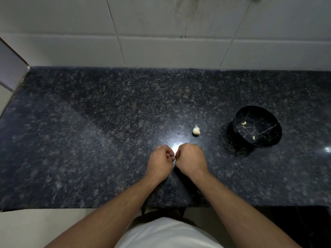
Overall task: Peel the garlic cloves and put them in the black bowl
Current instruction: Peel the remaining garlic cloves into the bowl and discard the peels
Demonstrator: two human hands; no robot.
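Note:
My left hand (160, 161) and my right hand (190, 159) meet knuckle to knuckle over the dark granite counter (89, 140). Their fingers curl inward and pinch a small pale garlic clove (174, 160), which is mostly hidden between them. A garlic bulb (196, 130) stands on the counter just beyond my right hand. The black bowl (240, 116) with gold veining sits at the right, and two peeled cloves (243, 123) lie inside it.
A white tiled wall (161, 33) runs along the back of the counter, and a side wall closes the left end. The counter's front edge lies just below my forearms. A bright glare spot shines on the stone by my knuckles.

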